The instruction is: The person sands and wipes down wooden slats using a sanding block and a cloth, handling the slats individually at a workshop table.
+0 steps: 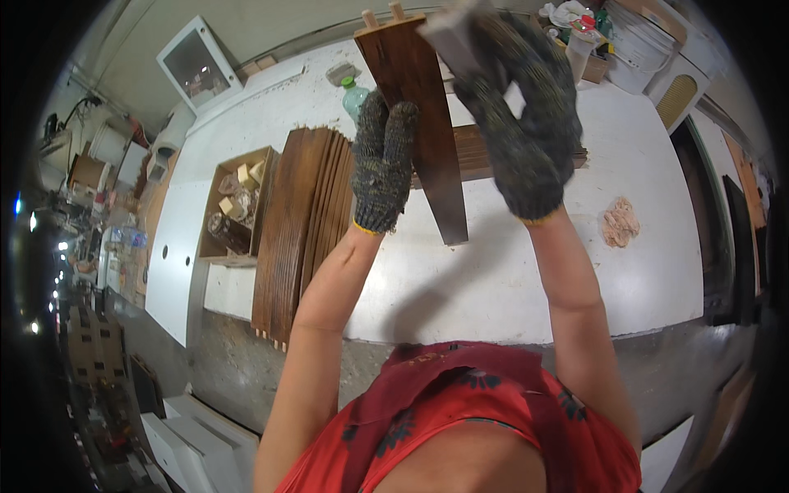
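One dark red cloth apron (468,359) over a patterned red top is nearest me as I watch from afar through the head camera. Beyond it, the scuffed white tabletop (641,279) begins, with a crumpled pinkish wad (620,222) lying to the right.

At mid-distance I have the long dark brown wooden board (433,123), tilted upright between the hands, two pale pegs at its far end; I cannot tell whether its near end meets the tabletop. The left hand (382,164), in a dark knitted glove, appears clamped on the board's left edge, thumb hidden. The right hand (530,115), gloved alike, grips a pale grey rectangular block (458,41), blurred, by the board's far right edge; contact is unclear to me.

To the left stand a row of dark brown boards (288,214) and an open wooden box (263,197) of scraps. Behind the held board lie more dark slats (474,156), then a pale green bottle (355,99).

I judge the step in hand to be rubbing the board with the block. Next, I think, calls for a firm left grip and even strokes along the grain.
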`<act>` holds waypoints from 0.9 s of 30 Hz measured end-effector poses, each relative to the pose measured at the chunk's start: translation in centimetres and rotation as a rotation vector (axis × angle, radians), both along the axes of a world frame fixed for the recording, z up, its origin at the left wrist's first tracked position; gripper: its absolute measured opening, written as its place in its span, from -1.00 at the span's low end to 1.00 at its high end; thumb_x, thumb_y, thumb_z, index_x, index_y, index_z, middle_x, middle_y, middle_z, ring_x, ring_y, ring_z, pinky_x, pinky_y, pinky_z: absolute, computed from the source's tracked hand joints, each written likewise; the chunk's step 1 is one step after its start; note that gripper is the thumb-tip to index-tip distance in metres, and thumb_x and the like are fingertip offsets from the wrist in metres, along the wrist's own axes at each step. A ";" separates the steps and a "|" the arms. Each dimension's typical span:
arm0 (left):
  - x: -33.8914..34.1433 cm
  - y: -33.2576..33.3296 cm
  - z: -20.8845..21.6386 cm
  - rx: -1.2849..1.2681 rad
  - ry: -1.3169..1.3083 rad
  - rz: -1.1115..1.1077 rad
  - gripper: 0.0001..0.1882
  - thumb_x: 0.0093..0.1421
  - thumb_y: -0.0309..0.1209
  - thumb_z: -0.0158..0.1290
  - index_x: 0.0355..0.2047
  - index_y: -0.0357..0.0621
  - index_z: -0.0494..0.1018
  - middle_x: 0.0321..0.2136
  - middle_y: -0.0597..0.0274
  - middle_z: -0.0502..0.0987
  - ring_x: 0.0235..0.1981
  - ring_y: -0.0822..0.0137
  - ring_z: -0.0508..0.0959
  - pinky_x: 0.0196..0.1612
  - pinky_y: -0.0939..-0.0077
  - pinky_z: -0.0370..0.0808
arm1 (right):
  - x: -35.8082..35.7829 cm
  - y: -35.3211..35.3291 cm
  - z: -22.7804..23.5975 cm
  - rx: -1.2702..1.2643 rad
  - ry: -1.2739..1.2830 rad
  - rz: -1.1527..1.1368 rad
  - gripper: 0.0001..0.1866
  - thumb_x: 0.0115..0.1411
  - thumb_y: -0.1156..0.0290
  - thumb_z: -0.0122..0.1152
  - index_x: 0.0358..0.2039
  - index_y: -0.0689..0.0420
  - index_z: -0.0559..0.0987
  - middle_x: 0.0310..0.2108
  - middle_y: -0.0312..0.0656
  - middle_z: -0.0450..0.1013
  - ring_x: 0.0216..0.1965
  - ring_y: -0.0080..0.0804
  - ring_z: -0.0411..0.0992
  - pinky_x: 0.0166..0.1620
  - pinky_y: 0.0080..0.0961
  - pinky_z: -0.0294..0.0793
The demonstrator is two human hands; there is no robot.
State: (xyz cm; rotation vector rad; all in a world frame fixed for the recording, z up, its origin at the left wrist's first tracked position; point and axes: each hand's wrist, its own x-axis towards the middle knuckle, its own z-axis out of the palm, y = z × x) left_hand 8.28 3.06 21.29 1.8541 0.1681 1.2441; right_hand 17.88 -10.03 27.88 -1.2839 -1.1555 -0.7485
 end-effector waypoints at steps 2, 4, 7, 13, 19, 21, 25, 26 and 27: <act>-0.1 0.5 -0.1 0.059 0.060 0.037 -0.67 0.34 -0.40 -0.03 0.07 -0.27 0.35 -0.09 0.09 0.50 -0.03 0.32 0.47 0.04 0.43 0.44 | 0.1 1.4 1.7 0.044 -0.039 0.007 -0.52 0.02 0.44 0.36 0.01 0.08 0.55 0.06 -0.09 0.42 0.08 -0.08 0.34 0.10 -0.20 0.31; -0.1 0.0 1.2 -0.046 0.132 -0.042 -0.64 0.34 -0.38 -0.03 0.09 -0.27 0.34 -0.08 0.07 0.49 -0.06 0.32 0.47 -0.01 0.43 0.44 | 0.7 2.2 2.3 0.095 -0.161 -0.145 -0.55 0.02 0.40 0.35 -0.01 0.07 0.57 -0.02 0.01 0.47 0.02 0.01 0.36 0.06 -0.17 0.33; 0.6 0.1 0.9 -0.160 0.132 -0.113 -0.63 0.35 -0.33 -0.02 0.09 -0.27 0.34 -0.11 0.14 0.50 -0.13 0.36 0.48 -0.05 0.49 0.43 | 3.4 4.0 -1.6 0.028 -0.388 -0.362 -0.55 0.07 0.38 0.30 0.02 0.06 0.53 0.10 -0.14 0.40 0.11 -0.11 0.32 0.12 -0.18 0.27; 0.2 0.8 -5.9 -0.631 0.254 -0.250 -0.56 0.32 -0.30 0.03 0.11 -0.33 0.33 -0.11 0.20 0.49 -0.10 0.41 0.47 0.00 0.53 0.42 | 2.8 1.8 -12.4 -0.383 -0.229 -0.236 -0.47 0.05 0.26 0.29 0.08 -0.01 0.47 0.09 -0.13 0.39 0.08 -0.11 0.33 0.10 -0.17 0.27; 0.4 2.4 -12.7 -0.711 0.248 -0.193 -0.63 0.30 -0.31 0.01 0.01 -0.33 0.40 -0.18 0.21 0.50 -0.15 0.43 0.44 -0.04 0.56 0.38 | -3.5 -4.5 -22.7 -0.680 0.134 -0.044 -0.50 -0.01 0.34 0.33 0.02 0.01 0.53 0.02 -0.09 0.41 0.04 -0.08 0.35 0.08 -0.16 0.33; 0.7 2.4 -13.3 -0.664 0.276 -0.154 -0.61 0.29 -0.29 0.01 0.01 -0.33 0.40 -0.17 0.17 0.51 -0.15 0.39 0.45 -0.03 0.54 0.37 | -5.3 -6.8 -23.7 -0.739 0.174 -0.048 -0.50 -0.01 0.35 0.33 0.01 0.02 0.53 0.01 -0.09 0.42 0.03 -0.07 0.35 0.06 -0.16 0.34; 0.9 4.3 -15.9 -0.827 0.353 -0.075 -0.54 0.24 -0.27 0.07 0.05 -0.34 0.38 -0.10 0.12 0.48 -0.10 0.32 0.44 -0.01 0.48 0.37 | -8.1 -12.5 -25.6 -0.900 0.171 0.156 -0.60 0.04 0.34 0.26 -0.05 0.03 0.54 -0.02 -0.10 0.44 0.05 -0.06 0.36 0.05 -0.16 0.34; 1.0 4.3 -15.6 -0.881 0.327 -0.111 -0.53 0.24 -0.27 0.07 0.06 -0.34 0.38 -0.09 0.12 0.48 -0.10 0.32 0.44 -0.02 0.47 0.38 | -8.2 -13.6 -26.5 -0.969 0.173 0.219 -0.61 0.04 0.35 0.25 -0.06 0.04 0.55 -0.01 -0.11 0.44 0.06 -0.06 0.35 0.05 -0.16 0.34; 1.0 4.3 -15.6 -0.935 0.300 -0.144 -0.52 0.24 -0.27 0.07 0.07 -0.34 0.37 -0.08 0.13 0.47 -0.10 0.32 0.44 -0.02 0.46 0.38 | -8.4 -14.8 -27.3 -1.038 0.173 0.285 -0.62 0.04 0.36 0.25 -0.07 0.05 0.55 -0.01 -0.13 0.44 0.06 -0.06 0.35 0.05 -0.17 0.34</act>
